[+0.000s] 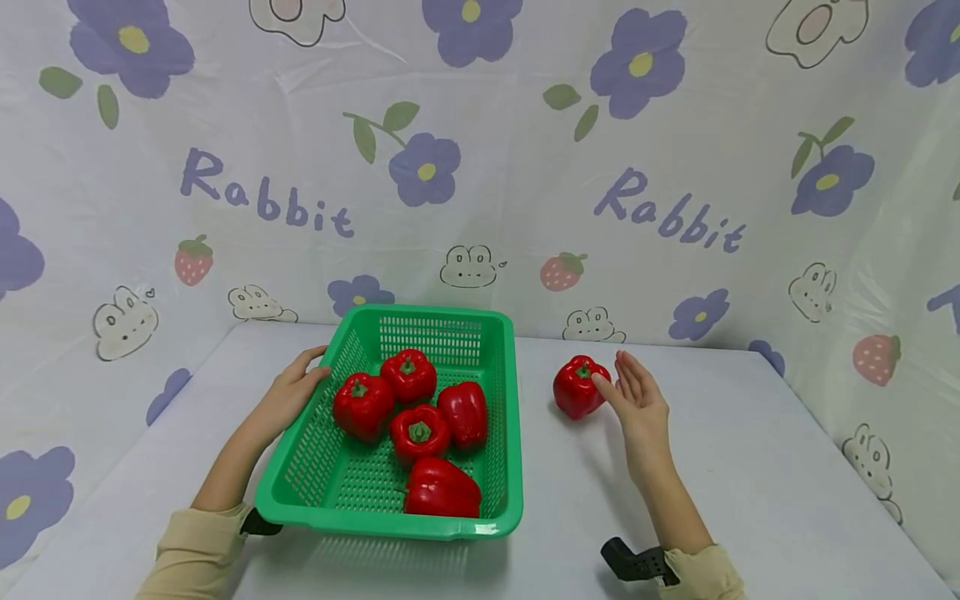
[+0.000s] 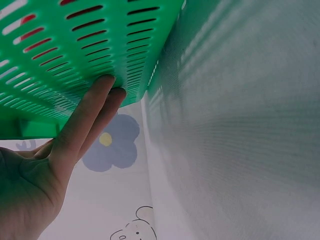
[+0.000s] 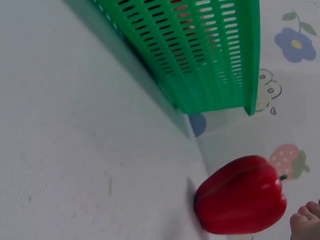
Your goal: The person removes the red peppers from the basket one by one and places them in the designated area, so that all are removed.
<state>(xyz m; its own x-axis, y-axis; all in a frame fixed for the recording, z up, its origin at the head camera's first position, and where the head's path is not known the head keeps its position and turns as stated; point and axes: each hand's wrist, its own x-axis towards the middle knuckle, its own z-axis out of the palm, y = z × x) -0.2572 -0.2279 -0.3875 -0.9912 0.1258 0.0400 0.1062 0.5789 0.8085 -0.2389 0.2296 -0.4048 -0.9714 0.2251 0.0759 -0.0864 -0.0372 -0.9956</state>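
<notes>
A green plastic basket (image 1: 405,525) stands on the table with several red bell peppers (image 1: 418,433) inside. My left hand (image 1: 288,396) is at its left rim; in the left wrist view, straight fingers (image 2: 90,112) rest against the slotted outer wall (image 2: 95,45). To the basket's right, a single red bell pepper (image 1: 579,388) stands stem up on the table. Just right of this pepper is my right hand (image 1: 637,408), fingers extended and thumb apart, holding nothing. In the right wrist view, that pepper (image 3: 240,197) appears beside a small part of the hand (image 3: 306,222), with a gap between them.
A white table (image 1: 750,467) lies under everything. Behind it hangs a white sheet (image 1: 510,150) printed with flowers, strawberries and rabbits. A black wrist-camera mount (image 1: 633,560) sits by the right sleeve (image 1: 705,575).
</notes>
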